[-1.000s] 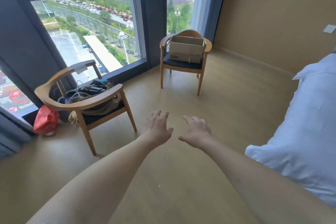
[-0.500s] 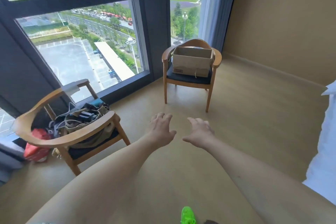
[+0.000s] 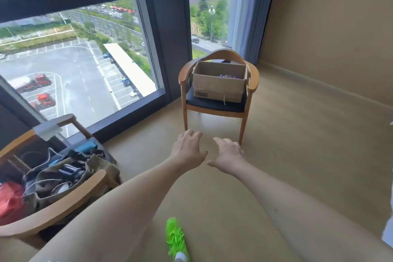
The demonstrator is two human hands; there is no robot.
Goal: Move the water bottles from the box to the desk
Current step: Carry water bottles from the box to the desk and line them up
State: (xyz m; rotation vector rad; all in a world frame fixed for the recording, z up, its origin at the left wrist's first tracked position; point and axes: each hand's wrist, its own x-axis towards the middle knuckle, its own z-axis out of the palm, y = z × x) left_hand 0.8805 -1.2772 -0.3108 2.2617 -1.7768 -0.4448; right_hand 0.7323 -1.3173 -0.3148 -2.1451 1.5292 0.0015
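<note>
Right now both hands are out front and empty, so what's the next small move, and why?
Probably keep stepping toward the cardboard box on the far chair. The left hand and right hand hang open over bare floor, well short of it, so nothing is within reach; only a purple glimpse shows inside the box.

Box [image 3: 219,83] on chair [image 3: 217,104] nearer, larger in view — bed gone from right edge — green shoe [image 3: 176,240] now visible.
</note>
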